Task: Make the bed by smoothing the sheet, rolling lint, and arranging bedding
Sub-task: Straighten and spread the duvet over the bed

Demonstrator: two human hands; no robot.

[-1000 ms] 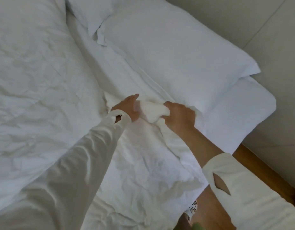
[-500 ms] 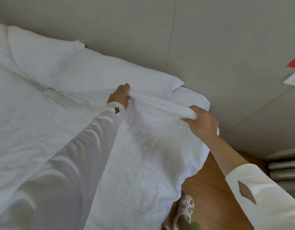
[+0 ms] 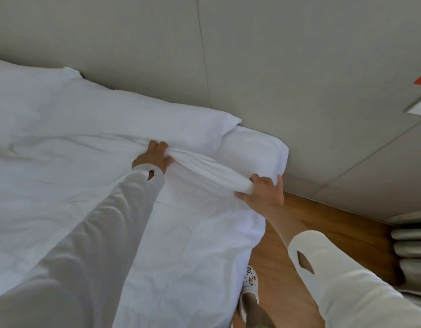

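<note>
Gripping a bunched fold of the wrinkled white cotton sheet [image 3: 185, 233], the left hand [image 3: 155, 157] curls its fingers round the cloth just below the plump white rectangular pillow [image 3: 138, 119]. The right hand [image 3: 264, 192] clasps the other end of the same rolled fold, thumb spread outward, at the sheet's outer edge near the pillow's right corner. Between the two hands the fold runs as a taut ridge, raised off the bed [image 3: 259, 147]. The sheet spreads flat and creased away from the pillow, draping over the bed's side. Both arms wear long white sleeves [image 3: 105, 233] with a small slit at the cuff. Right of the pillow and lower lies the brown wooden floor [image 3: 323, 221], where a white clog shoe [image 3: 249, 287] stands just beside the hanging sheet.
</note>
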